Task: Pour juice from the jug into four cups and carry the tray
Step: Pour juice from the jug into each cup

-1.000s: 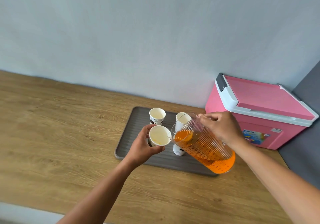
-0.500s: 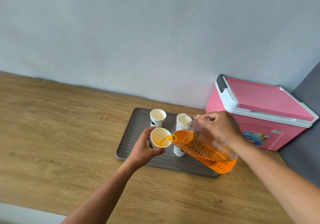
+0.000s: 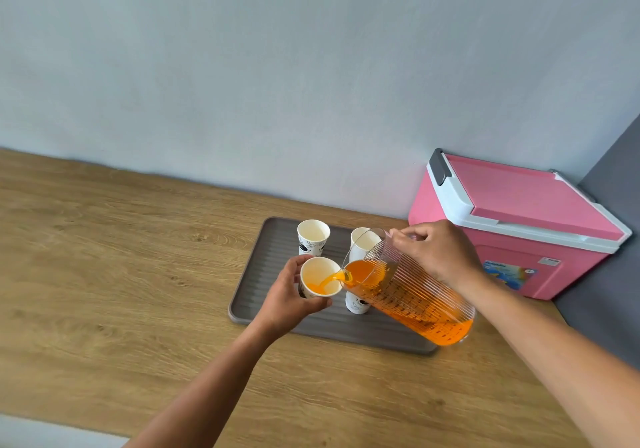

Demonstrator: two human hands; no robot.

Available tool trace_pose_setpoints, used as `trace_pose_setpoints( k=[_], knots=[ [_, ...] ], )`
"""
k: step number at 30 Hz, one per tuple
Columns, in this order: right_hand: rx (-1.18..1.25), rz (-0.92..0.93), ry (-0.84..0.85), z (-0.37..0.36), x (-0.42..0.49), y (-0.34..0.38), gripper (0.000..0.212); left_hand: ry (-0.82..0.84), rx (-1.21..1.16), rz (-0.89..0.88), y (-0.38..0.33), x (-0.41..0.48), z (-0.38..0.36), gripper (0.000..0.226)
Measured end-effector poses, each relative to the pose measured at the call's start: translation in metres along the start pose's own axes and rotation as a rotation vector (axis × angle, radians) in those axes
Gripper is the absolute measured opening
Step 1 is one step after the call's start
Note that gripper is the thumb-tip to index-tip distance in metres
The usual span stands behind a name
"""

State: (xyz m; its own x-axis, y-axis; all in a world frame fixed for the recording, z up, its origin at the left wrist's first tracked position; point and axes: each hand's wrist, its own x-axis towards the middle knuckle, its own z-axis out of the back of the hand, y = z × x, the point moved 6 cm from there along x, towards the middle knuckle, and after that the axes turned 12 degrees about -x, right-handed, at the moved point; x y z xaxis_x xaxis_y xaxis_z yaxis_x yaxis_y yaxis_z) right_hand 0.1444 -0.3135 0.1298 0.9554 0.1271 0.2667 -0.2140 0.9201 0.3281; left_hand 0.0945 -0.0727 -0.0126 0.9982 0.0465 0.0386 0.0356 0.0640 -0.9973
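Observation:
A grey ribbed tray point(image 3: 273, 250) lies on the wooden counter. My left hand point(image 3: 285, 300) grips a white paper cup point(image 3: 320, 279) above the tray's front left. My right hand point(image 3: 438, 252) holds a clear ribbed jug point(image 3: 415, 295) of orange juice, tilted left, and a stream runs from its spout into the held cup, which has juice at its bottom. An empty cup point(image 3: 312, 238) stands at the tray's back left. Two more cups, one at the back point(image 3: 360, 240) and one in front point(image 3: 356, 304), are partly hidden behind the jug.
A pink cooler box point(image 3: 519, 219) with a white-rimmed lid stands against the wall, right of the tray. The wooden counter point(image 3: 121, 274) stretches to the left. A dark grey surface point(image 3: 609, 292) borders the counter on the right.
The jug has tipped further left and juice now streams into the held cup, which was empty a second ago. Both hands have stayed nearly in place.

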Motion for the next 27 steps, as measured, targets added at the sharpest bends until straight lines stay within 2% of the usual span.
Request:
trace_pose_setpoints(
  k=[27],
  knots=[
    [-0.040, 0.025, -0.005, 0.0029, 0.0046, -0.0035, 0.036, 0.032, -0.035, 0.026, 0.0009, 0.0054, -0.0100, 0.077]
  ],
)
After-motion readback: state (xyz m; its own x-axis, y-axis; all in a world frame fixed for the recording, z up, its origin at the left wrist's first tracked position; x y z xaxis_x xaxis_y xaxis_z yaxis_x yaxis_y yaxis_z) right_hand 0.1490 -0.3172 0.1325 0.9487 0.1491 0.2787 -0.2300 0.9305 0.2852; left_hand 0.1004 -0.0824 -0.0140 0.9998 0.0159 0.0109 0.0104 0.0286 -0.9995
